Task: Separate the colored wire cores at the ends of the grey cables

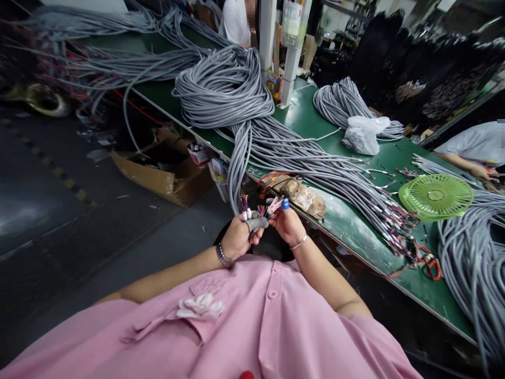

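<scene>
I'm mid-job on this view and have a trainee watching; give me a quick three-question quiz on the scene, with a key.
1. True or false: the blue fingertip cover is worn on the left hand.

2. What does the left hand hold?
A. a plastic bag
B. grey cable ends
C. a cardboard box

3. Fill in the blank: the round fan lies on a table whose top is coloured ____.

Key:
1. False; it is on the right hand.
2. B
3. green
</scene>
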Motion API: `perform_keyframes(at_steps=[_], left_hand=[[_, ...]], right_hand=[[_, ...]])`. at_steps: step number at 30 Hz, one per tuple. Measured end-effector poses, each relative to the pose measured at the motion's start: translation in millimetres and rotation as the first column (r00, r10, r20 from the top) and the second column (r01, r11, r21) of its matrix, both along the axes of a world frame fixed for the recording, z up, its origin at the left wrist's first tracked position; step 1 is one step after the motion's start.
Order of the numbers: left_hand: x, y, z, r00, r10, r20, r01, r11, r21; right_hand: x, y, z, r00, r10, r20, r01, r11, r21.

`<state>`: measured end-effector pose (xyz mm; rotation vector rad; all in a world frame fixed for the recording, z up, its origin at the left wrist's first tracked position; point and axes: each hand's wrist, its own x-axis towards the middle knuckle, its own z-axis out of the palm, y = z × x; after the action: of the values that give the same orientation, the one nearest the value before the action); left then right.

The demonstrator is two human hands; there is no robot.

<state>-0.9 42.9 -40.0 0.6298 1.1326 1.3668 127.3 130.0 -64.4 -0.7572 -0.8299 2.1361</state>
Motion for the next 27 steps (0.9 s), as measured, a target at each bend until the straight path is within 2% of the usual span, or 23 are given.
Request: perform_keyframes(at_steps=[7, 11, 19, 23, 27], left_hand=[[2.7, 5.3, -12.2, 1.000, -0.007, -0.007, 0.007, 1.000, -0.020], [2.2, 5.1, -18.2, 1.000, -0.017, -0.012, 0.016, 1.000, -0.020], [-0.7, -7.4, -10.4, 1.000, 0.012, -0.011, -0.012, 1.000, 0.005], [-1.5, -13.7, -6.8, 1.000, 0.026, 0.005, -0.026, 1.000, 0.010], [-0.2, -11.7, -3.6, 0.996, 0.079, 0.042, -0.080, 0.996, 0.030]], right_hand=[[-9.3, -2.5, 7.4, 0.989, -0.142, -0.033, 0.141, 0.990, -0.029], [-10.8, -4.9, 9.5, 0.987, -0.148, -0.060, 0.147, 0.989, -0.027], [-2.7, -4.6, 5.7, 0.997, -0.049, -0.064, 0.039, 0.987, -0.157], [-0.2, -4.3, 9.3, 0.997, -0.019, -0.075, 0.009, 0.991, -0.135], [-1.4, -5.8, 10.5, 0.997, -0.063, -0.038, 0.062, 0.998, -0.034]])
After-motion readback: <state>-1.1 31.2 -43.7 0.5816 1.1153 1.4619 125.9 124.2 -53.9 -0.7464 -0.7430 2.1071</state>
